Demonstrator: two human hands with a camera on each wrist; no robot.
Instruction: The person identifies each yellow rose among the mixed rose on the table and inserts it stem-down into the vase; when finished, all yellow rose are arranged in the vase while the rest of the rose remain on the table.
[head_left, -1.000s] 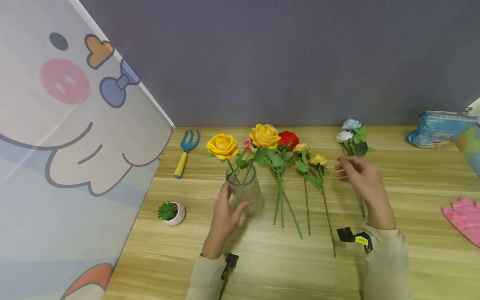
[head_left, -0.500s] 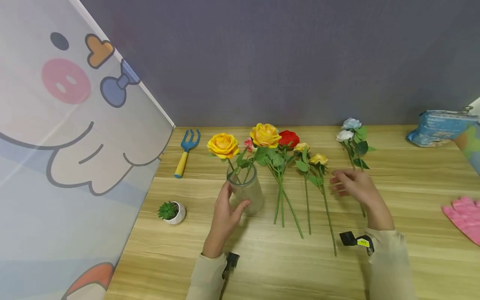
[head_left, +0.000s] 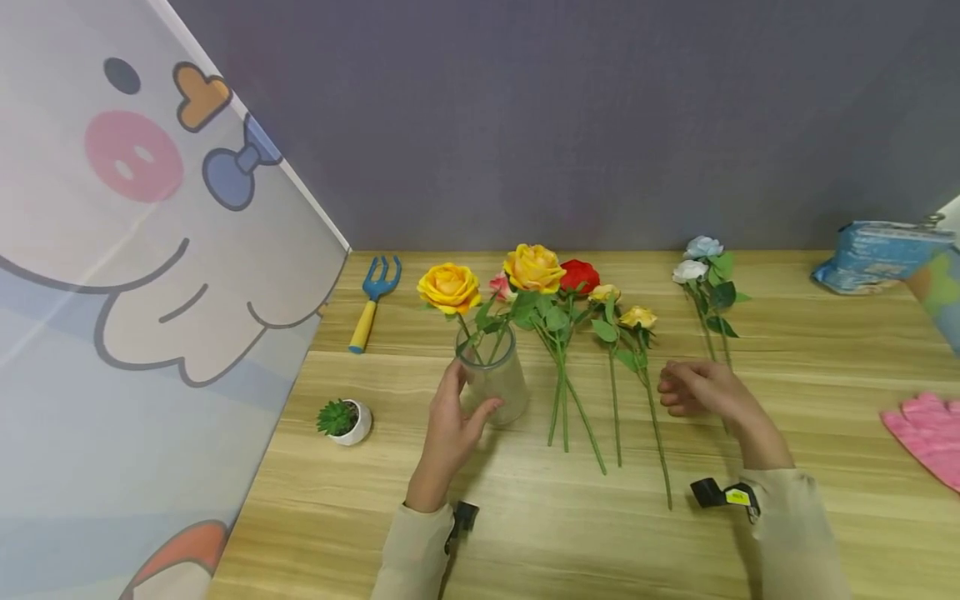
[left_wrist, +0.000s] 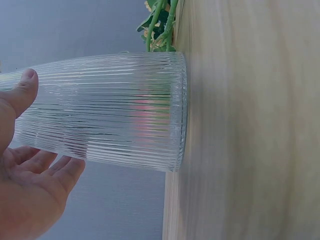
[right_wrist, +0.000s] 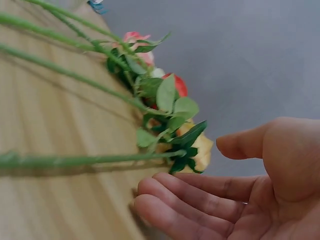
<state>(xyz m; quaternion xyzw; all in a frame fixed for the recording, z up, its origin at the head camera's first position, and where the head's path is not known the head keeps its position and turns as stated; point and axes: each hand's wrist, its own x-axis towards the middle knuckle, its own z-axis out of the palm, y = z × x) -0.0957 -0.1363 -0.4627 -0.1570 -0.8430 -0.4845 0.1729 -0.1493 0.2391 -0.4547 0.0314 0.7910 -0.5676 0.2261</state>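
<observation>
Left hand on the vase, right hand by the loose stems

The left hand [head_left: 450, 425] curls its fingers around the ribbed glass vase [head_left: 493, 377], upright on the table [head_left: 787, 517] with an orange rose [head_left: 448, 287] in it. The right hand [head_left: 701, 390] hovers empty, fingers apart and relaxed, just beside the small yellow rose [head_left: 637, 317] lying flat. Its stem [right_wrist: 90, 160] looks thin, light and bendy, best pinched mid-stem below the leaves; the glass is likely slippery and breakable.

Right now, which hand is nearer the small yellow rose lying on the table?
Right. The right hand hovers beside the small yellow rose stem; the left hand grips the glass vase.
</observation>
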